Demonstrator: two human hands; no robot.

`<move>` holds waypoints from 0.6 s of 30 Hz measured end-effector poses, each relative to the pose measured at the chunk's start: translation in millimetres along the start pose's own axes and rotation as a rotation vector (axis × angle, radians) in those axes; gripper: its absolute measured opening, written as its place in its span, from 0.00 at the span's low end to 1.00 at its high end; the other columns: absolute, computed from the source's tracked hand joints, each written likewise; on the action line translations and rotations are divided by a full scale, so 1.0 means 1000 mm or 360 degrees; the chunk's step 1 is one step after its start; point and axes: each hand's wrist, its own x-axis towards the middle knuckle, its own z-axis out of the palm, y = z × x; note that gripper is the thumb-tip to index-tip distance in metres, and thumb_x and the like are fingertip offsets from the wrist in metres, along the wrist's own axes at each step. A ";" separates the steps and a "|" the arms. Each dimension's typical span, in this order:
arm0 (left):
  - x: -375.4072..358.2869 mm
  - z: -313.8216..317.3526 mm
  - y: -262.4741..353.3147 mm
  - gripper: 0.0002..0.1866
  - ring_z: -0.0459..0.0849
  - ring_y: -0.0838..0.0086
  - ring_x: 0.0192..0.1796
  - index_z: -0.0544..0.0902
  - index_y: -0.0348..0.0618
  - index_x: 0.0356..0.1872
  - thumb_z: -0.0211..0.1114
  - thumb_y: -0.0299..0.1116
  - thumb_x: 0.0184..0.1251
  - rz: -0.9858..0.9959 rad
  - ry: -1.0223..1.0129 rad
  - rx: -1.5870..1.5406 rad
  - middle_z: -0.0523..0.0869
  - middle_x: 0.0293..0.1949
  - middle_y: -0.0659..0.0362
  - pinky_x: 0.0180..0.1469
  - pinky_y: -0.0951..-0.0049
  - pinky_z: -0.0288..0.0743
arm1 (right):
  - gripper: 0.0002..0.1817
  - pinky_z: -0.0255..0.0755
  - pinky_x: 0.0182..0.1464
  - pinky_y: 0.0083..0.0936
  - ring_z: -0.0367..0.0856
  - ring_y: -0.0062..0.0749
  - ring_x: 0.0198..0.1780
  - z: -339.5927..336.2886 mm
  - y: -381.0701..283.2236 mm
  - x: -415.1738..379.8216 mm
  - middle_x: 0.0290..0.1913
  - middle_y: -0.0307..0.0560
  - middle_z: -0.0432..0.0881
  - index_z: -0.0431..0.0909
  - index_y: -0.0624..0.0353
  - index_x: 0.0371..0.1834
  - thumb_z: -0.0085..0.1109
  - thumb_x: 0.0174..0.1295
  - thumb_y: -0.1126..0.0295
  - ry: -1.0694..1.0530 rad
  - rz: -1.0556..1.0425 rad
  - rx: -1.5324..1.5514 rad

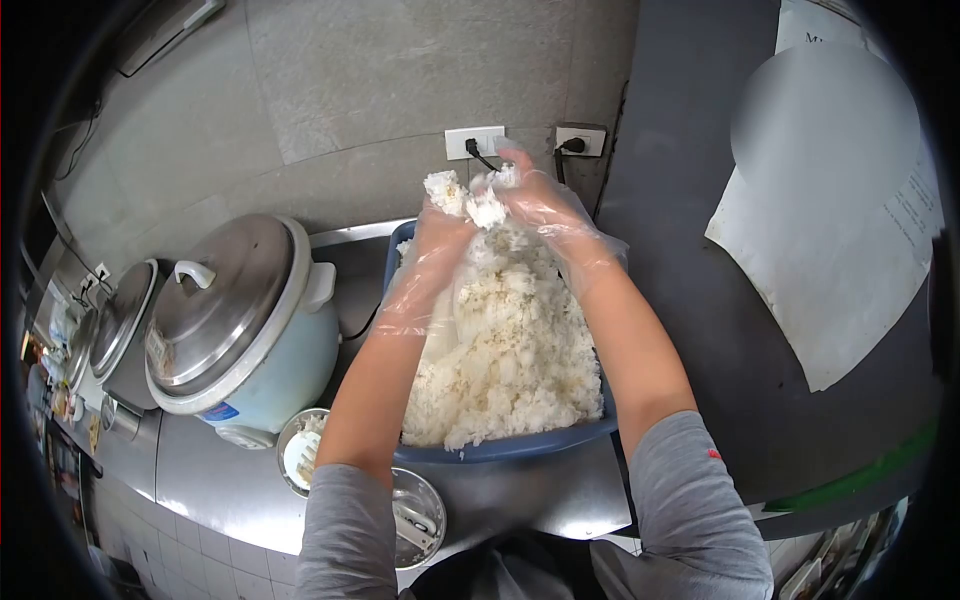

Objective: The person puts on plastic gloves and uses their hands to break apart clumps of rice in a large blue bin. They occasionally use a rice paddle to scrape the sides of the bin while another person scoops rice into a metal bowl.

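Cooked white rice (pixel 510 350) is heaped in a blue plastic tub (pixel 520 445) in front of me. Both my hands wear clear, loose plastic gloves and are raised over the tub's far end. My left hand (pixel 442 232) grips clumps of rice, which stick out past its fingers. Beside it, my right hand (pixel 540 200) also has rice in its curled fingers, with one finger extended upward. More rice lies between the two hands, and its exact hold there is blurred.
To the left stands a large rice cooker (pixel 240 310) with its metal lid on, and another cooker (pixel 125 320) is beyond it. Two metal bowls (pixel 432 505) (pixel 290 460) sit near the counter's front edge. Wall sockets (pixel 475 142) with plugged cords are behind the tub; paper (pixel 830 260) hangs at right.
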 end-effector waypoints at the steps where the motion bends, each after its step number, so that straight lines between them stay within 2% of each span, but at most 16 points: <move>1: -0.005 -0.001 0.005 0.33 0.79 0.67 0.54 0.67 0.34 0.60 0.71 0.33 0.55 -0.0006 -0.0060 -0.0005 0.81 0.51 0.49 0.57 0.68 0.71 | 0.34 0.66 0.58 0.28 0.77 0.38 0.54 -0.002 0.010 0.002 0.52 0.56 0.80 0.67 0.58 0.64 0.67 0.55 0.58 -0.0048 -0.0071 0.0002; 3: -0.006 -0.005 0.005 0.35 0.77 0.67 0.56 0.64 0.34 0.63 0.71 0.28 0.54 0.0004 -0.0254 -0.0095 0.79 0.53 0.48 0.59 0.68 0.70 | 0.32 0.67 0.57 0.26 0.78 0.35 0.53 -0.007 0.019 0.003 0.51 0.54 0.80 0.67 0.60 0.63 0.67 0.55 0.65 -0.0147 -0.0212 0.0008; 4: -0.003 -0.012 0.001 0.36 0.76 0.67 0.57 0.62 0.35 0.63 0.70 0.25 0.54 0.0021 -0.0386 -0.0181 0.78 0.54 0.48 0.59 0.68 0.70 | 0.29 0.68 0.55 0.26 0.79 0.34 0.50 -0.006 0.017 0.001 0.46 0.51 0.82 0.71 0.60 0.60 0.68 0.54 0.71 -0.0102 -0.0061 0.0013; 5: -0.001 -0.018 -0.004 0.37 0.75 0.67 0.57 0.61 0.35 0.64 0.70 0.22 0.53 0.0036 -0.0517 -0.0265 0.77 0.55 0.48 0.60 0.68 0.69 | 0.26 0.69 0.54 0.27 0.79 0.34 0.49 -0.006 0.016 -0.001 0.45 0.50 0.83 0.74 0.59 0.57 0.68 0.54 0.68 -0.0067 -0.0022 -0.0097; 8: 0.006 -0.026 -0.022 0.23 0.79 0.73 0.44 0.70 0.35 0.55 0.68 0.29 0.61 -0.0035 -0.0399 0.0331 0.81 0.44 0.56 0.50 0.70 0.74 | 0.21 0.70 0.53 0.29 0.80 0.35 0.48 -0.005 0.012 -0.005 0.41 0.49 0.84 0.82 0.58 0.46 0.66 0.56 0.55 0.0020 0.0128 -0.0374; 9: 0.003 -0.026 -0.015 0.19 0.80 0.75 0.40 0.73 0.34 0.52 0.67 0.31 0.63 -0.0059 -0.0357 0.0527 0.82 0.40 0.58 0.46 0.70 0.75 | 0.22 0.71 0.53 0.31 0.81 0.36 0.47 -0.006 0.007 -0.009 0.40 0.50 0.84 0.83 0.57 0.43 0.64 0.57 0.49 0.0042 0.0198 -0.0432; 12: -0.012 -0.026 0.006 0.15 0.78 0.76 0.31 0.80 0.35 0.40 0.66 0.39 0.66 -0.0150 -0.0230 0.0505 0.82 0.30 0.61 0.40 0.70 0.73 | 0.33 0.70 0.54 0.35 0.81 0.41 0.47 -0.001 0.003 -0.020 0.41 0.54 0.84 0.86 0.56 0.35 0.53 0.57 0.34 -0.0071 0.0435 -0.0409; 13: -0.012 -0.028 0.001 0.16 0.80 0.74 0.31 0.81 0.35 0.40 0.65 0.41 0.66 -0.0182 -0.0166 0.0436 0.83 0.30 0.57 0.39 0.69 0.74 | 0.37 0.70 0.55 0.36 0.81 0.43 0.47 0.002 0.003 -0.025 0.42 0.55 0.84 0.86 0.56 0.33 0.49 0.56 0.29 -0.0138 0.0517 -0.0368; 15: -0.009 -0.030 -0.020 0.19 0.84 0.69 0.32 0.82 0.36 0.40 0.63 0.45 0.66 -0.0247 -0.0038 0.0300 0.86 0.31 0.48 0.39 0.67 0.75 | 0.39 0.63 0.62 0.38 0.73 0.48 0.58 0.019 0.024 -0.031 0.53 0.58 0.78 0.83 0.53 0.45 0.48 0.55 0.27 -0.0417 0.0363 -0.0330; 17: -0.002 -0.042 -0.041 0.24 0.82 0.72 0.35 0.81 0.31 0.44 0.69 0.46 0.60 -0.0425 -0.0181 0.0394 0.85 0.35 0.52 0.43 0.69 0.74 | 0.43 0.56 0.69 0.40 0.65 0.53 0.68 0.045 0.059 -0.038 0.65 0.61 0.71 0.79 0.49 0.57 0.48 0.53 0.25 -0.0692 0.0215 -0.0290; 18: -0.001 -0.046 -0.046 0.28 0.81 0.73 0.36 0.81 0.29 0.46 0.73 0.46 0.57 -0.0517 -0.0258 0.0439 0.85 0.37 0.55 0.45 0.70 0.74 | 0.44 0.52 0.71 0.41 0.64 0.52 0.69 0.068 0.074 -0.046 0.67 0.59 0.67 0.75 0.53 0.60 0.54 0.52 0.28 -0.0492 -0.0080 -0.0569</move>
